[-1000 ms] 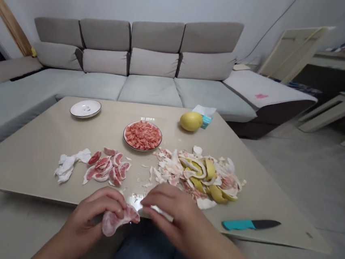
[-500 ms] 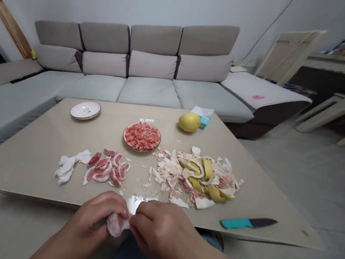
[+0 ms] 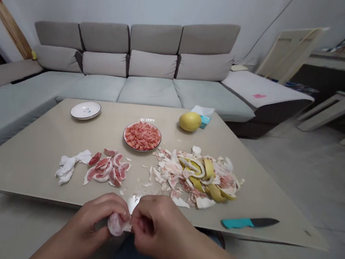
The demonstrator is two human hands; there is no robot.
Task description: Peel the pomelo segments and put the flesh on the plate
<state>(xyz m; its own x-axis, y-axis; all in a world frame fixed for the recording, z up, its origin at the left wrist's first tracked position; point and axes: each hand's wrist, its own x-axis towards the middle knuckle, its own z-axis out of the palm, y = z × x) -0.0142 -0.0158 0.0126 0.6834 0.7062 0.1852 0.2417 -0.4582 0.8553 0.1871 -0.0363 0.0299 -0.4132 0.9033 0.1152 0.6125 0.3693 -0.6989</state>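
Note:
A peeled pink pomelo segment [image 3: 117, 224] sits at the table's near edge, gripped by my left hand [image 3: 98, 224]. My right hand [image 3: 158, 226] pinches the segment's pale membrane from the right. On the beige table [image 3: 35, 165], pink segments [image 3: 107, 170] lie beside crumpled white tissue [image 3: 68, 167]. A round plate [image 3: 141, 149] holds a heap of pink pulp. To the right is a pile of yellow peel and white pith [image 3: 195, 178]. Further back stands a whole yellow pomelo [image 3: 190, 121].
A kitchen knife with a teal handle [image 3: 249, 223] lies at the table's right front. A small white plate [image 3: 85, 110] and a tissue pack [image 3: 202, 119] stand at the far side. A grey sofa [image 3: 148, 91] runs behind the table.
My right hand has moved left from above the table edge and now pinches the segment. The segment has shifted slightly right, between my hands.

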